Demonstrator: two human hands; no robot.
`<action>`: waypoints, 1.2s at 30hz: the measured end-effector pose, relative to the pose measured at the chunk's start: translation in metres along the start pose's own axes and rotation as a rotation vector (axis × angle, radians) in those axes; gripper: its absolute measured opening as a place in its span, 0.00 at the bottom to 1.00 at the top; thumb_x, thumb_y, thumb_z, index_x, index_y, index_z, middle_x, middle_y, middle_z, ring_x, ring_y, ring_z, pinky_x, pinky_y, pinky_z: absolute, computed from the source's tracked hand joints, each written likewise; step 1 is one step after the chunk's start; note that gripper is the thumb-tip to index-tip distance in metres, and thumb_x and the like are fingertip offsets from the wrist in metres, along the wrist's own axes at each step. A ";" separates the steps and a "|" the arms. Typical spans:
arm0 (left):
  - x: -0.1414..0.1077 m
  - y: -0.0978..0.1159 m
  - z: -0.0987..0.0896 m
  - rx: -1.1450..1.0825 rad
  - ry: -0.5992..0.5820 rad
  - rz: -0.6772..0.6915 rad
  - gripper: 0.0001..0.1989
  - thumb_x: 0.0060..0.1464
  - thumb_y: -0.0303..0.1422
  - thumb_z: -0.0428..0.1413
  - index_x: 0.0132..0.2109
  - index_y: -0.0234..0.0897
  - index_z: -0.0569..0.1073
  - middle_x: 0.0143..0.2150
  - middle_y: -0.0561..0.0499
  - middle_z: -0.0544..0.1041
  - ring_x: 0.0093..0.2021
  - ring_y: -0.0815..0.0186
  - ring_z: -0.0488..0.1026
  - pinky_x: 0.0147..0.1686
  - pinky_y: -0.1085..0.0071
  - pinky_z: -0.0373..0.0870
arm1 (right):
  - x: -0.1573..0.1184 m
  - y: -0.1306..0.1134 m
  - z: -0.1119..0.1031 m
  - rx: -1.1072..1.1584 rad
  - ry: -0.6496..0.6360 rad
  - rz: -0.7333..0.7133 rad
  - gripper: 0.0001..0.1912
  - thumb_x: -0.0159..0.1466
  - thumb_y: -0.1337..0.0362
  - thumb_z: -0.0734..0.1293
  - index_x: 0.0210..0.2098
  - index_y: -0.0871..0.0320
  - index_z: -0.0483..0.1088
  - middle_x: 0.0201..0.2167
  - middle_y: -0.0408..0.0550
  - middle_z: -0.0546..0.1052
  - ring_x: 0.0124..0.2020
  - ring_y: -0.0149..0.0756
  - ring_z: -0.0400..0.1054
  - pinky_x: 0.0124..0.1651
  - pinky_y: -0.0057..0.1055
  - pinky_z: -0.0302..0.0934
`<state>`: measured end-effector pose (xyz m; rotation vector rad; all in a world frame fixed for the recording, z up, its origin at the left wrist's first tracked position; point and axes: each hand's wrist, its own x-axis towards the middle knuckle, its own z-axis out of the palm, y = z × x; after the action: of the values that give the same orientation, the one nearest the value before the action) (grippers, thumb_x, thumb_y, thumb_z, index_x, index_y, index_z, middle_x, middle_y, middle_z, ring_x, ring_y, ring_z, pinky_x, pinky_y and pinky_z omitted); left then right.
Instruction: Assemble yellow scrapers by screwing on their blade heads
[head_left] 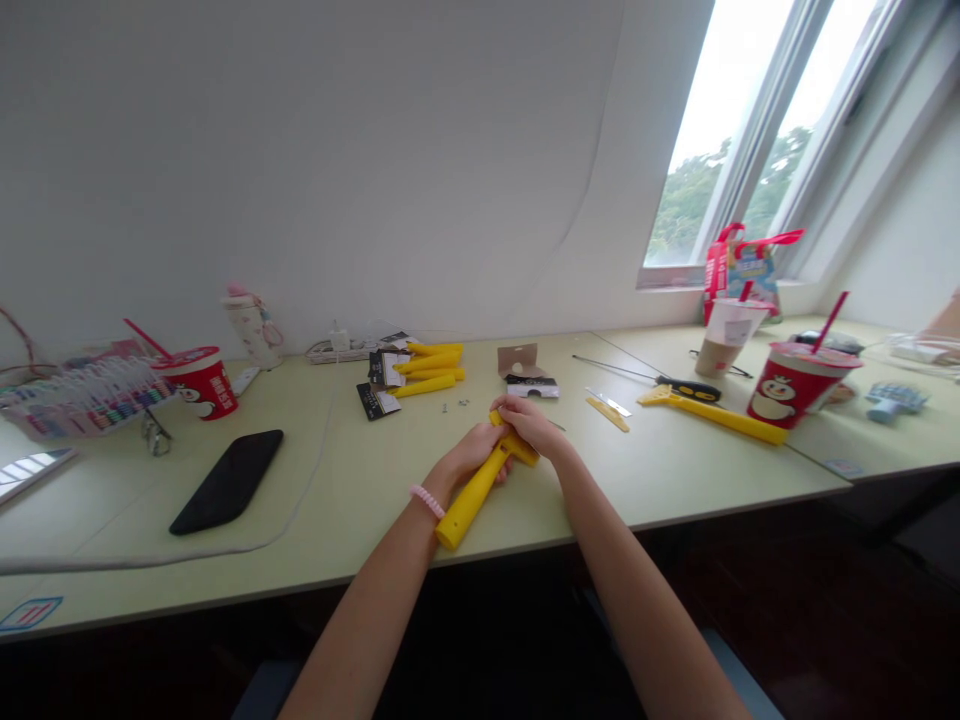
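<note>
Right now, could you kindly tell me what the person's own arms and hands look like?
The left arm and right arm are bare, without sleeves or gloves. The left hand has a pink bracelet at its wrist; the right hand shows nothing worn.

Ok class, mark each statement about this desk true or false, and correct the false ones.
1. The left hand and right hand both hold a yellow tool. True.
2. The pink band sits on the right wrist. False: it is on the left wrist.
3. A black phone lies flat on the desk. True.
4. The rightmost red cup has no straw. False: a red straw stands in it.
</note>
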<state>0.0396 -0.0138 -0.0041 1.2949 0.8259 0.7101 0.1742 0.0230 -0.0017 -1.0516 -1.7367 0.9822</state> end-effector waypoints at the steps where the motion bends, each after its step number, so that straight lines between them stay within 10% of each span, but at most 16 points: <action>1: 0.000 0.000 0.000 -0.004 -0.002 0.005 0.18 0.54 0.45 0.44 0.39 0.33 0.64 0.20 0.49 0.69 0.16 0.70 0.65 0.17 0.74 0.63 | 0.000 -0.001 0.000 0.019 -0.010 0.000 0.06 0.55 0.66 0.58 0.30 0.58 0.66 0.28 0.42 0.68 0.31 0.30 0.61 0.36 0.26 0.56; 18: 0.001 0.000 0.001 -0.006 0.058 -0.008 0.16 0.54 0.43 0.45 0.38 0.33 0.65 0.19 0.49 0.69 0.15 0.69 0.64 0.14 0.75 0.61 | 0.005 -0.001 0.002 0.126 -0.022 0.071 0.08 0.51 0.62 0.66 0.30 0.60 0.70 0.29 0.44 0.72 0.30 0.29 0.64 0.34 0.25 0.58; 23: 0.006 0.005 -0.014 -0.012 0.403 0.012 0.12 0.54 0.37 0.45 0.35 0.32 0.65 0.15 0.51 0.67 0.12 0.69 0.63 0.14 0.75 0.59 | 0.023 0.004 0.007 0.075 0.078 0.165 0.12 0.56 0.62 0.62 0.37 0.60 0.71 0.30 0.47 0.74 0.29 0.31 0.67 0.31 0.26 0.61; 29: 0.007 0.010 -0.038 -0.116 0.921 0.182 0.10 0.51 0.33 0.44 0.32 0.32 0.66 0.15 0.52 0.67 0.12 0.68 0.65 0.14 0.74 0.59 | 0.043 0.018 0.024 -0.494 0.260 0.107 0.11 0.55 0.70 0.60 0.32 0.58 0.74 0.31 0.49 0.76 0.36 0.37 0.67 0.40 0.31 0.59; 36: 0.006 0.008 -0.049 -0.245 1.113 0.211 0.10 0.50 0.31 0.41 0.29 0.34 0.65 0.17 0.51 0.68 0.13 0.68 0.65 0.14 0.74 0.60 | 0.053 0.014 0.057 -0.872 0.184 -0.115 0.17 0.59 0.69 0.57 0.46 0.57 0.69 0.42 0.54 0.70 0.45 0.39 0.59 0.47 0.32 0.51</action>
<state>0.0011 0.0186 -0.0005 0.6931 1.4205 1.7040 0.1095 0.0659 -0.0186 -1.4821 -2.0720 -0.0004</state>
